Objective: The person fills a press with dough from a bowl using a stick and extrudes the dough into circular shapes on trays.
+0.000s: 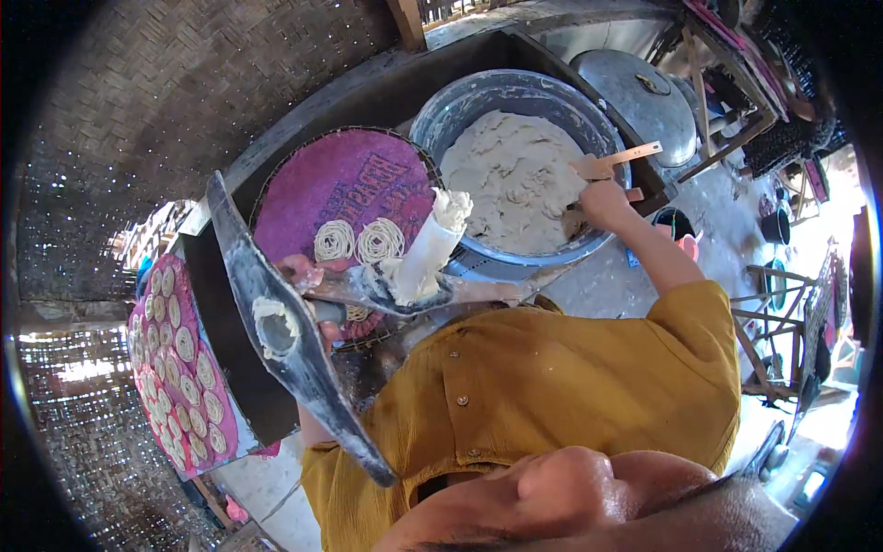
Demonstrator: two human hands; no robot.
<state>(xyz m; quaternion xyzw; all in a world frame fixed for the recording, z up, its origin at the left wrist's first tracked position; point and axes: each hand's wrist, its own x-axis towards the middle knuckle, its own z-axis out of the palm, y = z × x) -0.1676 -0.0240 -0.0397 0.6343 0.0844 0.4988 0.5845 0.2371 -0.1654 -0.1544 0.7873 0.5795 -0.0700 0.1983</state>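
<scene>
My right hand [604,204] reaches into a large grey tub [515,262] of pale, sticky dough [515,175]. It is closed round a short-handled tool whose dark blade is partly hidden by dough. Beside it, a flat wooden paddle [625,158] leans on the rim. My left hand [302,274] grips a two-part wooden dough press, its fingers partly hidden. One part is a long dark wooden bar [317,377] with a dough-smeared round hole. The other wooden piece carries a white cylinder [425,259], tilted, with dough heaped at its upper end.
Under the press, a round tray with purple cloth [317,189] bears coiled dough strands [380,241]. More coils cover a pink-clothed tray [221,440] at left. A large metal lid [639,97] stands behind the tub. Wooden racks [777,313] stand right; a woven wall [138,110] rises left.
</scene>
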